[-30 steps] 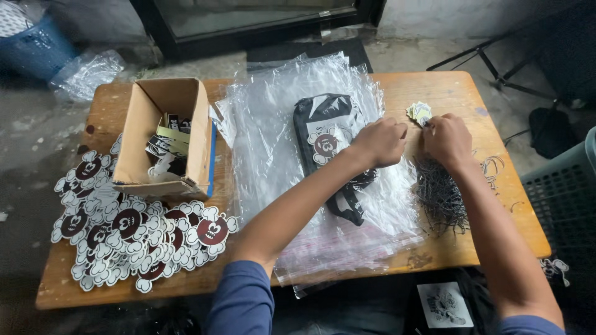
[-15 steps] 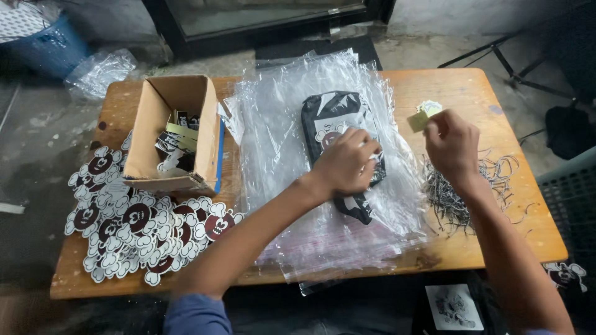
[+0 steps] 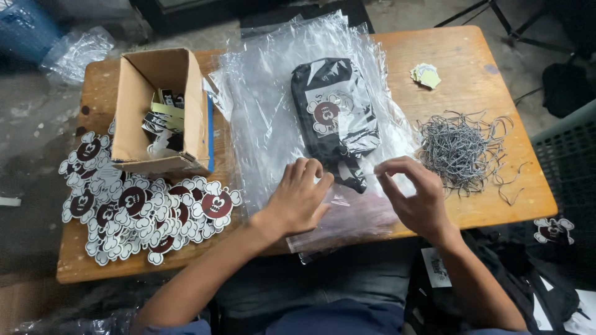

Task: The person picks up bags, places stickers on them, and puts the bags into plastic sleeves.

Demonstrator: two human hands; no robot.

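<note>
**Both hands down on the plastic bag stack**

Pressing down near the front edge of the wooden table (image 3: 478, 62), the left hand (image 3: 298, 198) lies flat with fingers loosely curled on a stack of clear plastic bags (image 3: 273, 111). Its grip isn't closed on anything, just resting on the film. The right hand (image 3: 413, 198) is just beside it, thumb and fingertips pinched together at the edge of the same plastic; looks like it's nipping the film, but honestly I can't tell for sure whether it has hold of it.

Lying on the bag stack, just above both hands, is a black fabric pouch sealed in its own clear wrapper (image 3: 335, 118), with a round dark-red-and-white cartoon patch on the front.

Other stuff around:
- Left side: an open brown cardboard box (image 3: 133, 111) with a blue strip along one edge, holding black and pale-yellow tags.
- Below and left of the box: a big heap of white cloud-shaped die-cut stickers with dark red centres (image 3: 130, 205), spilling toward the table edge.
- Right side: a tangled pile of thin grey strings (image 3: 459, 149).
- Far right corner: a small stack of pale yellow-green tags (image 3: 426, 74).
- One more sticker of the same kind (image 3: 552, 229) lies off the table, low right.
</note>
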